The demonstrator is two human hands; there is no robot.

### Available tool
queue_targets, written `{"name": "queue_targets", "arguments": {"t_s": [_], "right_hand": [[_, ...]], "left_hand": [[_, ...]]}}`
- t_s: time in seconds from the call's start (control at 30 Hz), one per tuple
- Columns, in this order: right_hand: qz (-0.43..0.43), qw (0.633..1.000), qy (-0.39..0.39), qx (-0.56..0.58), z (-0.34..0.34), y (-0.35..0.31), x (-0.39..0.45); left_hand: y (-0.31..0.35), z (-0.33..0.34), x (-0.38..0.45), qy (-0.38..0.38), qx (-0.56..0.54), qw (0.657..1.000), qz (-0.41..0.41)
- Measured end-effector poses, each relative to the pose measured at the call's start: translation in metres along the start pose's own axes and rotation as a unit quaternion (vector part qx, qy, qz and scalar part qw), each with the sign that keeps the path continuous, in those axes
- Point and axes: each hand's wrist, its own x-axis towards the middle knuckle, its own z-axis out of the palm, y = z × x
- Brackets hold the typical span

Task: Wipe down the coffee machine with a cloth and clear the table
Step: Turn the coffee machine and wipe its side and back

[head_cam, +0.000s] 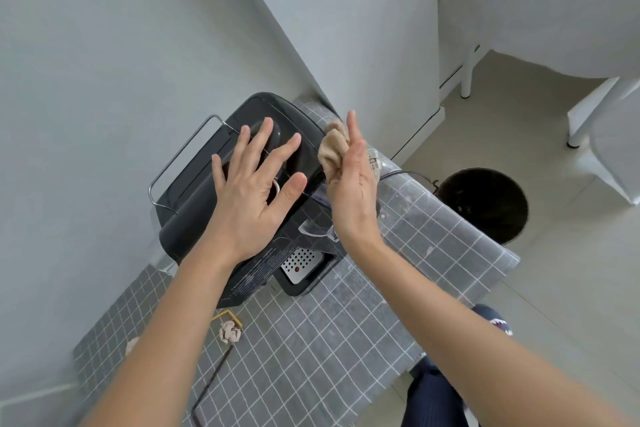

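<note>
The black, boxy plastic coffee machine [207,191] is standing on the table draped in a grey cloth with a white grid [311,340], backed up against the pale grey wall [104,45]. Its long axis is running from the near front, where the perforated silver drip tray [300,262] is pointing toward the person, away to the rounded rear end at the wall. A bent chrome wire rail [180,163] is edging its left side.

The left hand [254,191] is hovering over or resting on the machine's top, fingers spread wide and straight, gripping nothing; whether the palm is touching is hard to tell.

The right hand [353,184] is working at the machine's right flank, edge-on to the camera, pinching a crumpled beige cloth [332,149]. The cloth is bunching out on the machine side of the fingers, just beside the black casing, with one finger sticking up straight past it.

On the floor beyond the table's right edge, a round black bin [485,204] is sitting with its mouth open; its dark inside is not showing any contents.

Near the left forearm, a crumpled wad of paper [230,332] is lying on the tablecloth beside a bit of yellow wrapper [227,315].
</note>
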Motion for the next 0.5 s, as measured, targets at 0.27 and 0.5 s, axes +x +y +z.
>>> {"name": "queue_targets", "arguments": {"t_s": [0.27,0.5], "right_hand": [[0.071,0.996,0.046,-0.033,-0.012,0.068,0.023],[0.165,0.985,0.057,0.008,-0.006,0.074,-0.020]], "left_hand": [[0.000,0.001,0.000,0.004,0.012,1.000,-0.007],[0.001,0.000,-0.001,0.000,0.015,1.000,-0.002]]}}
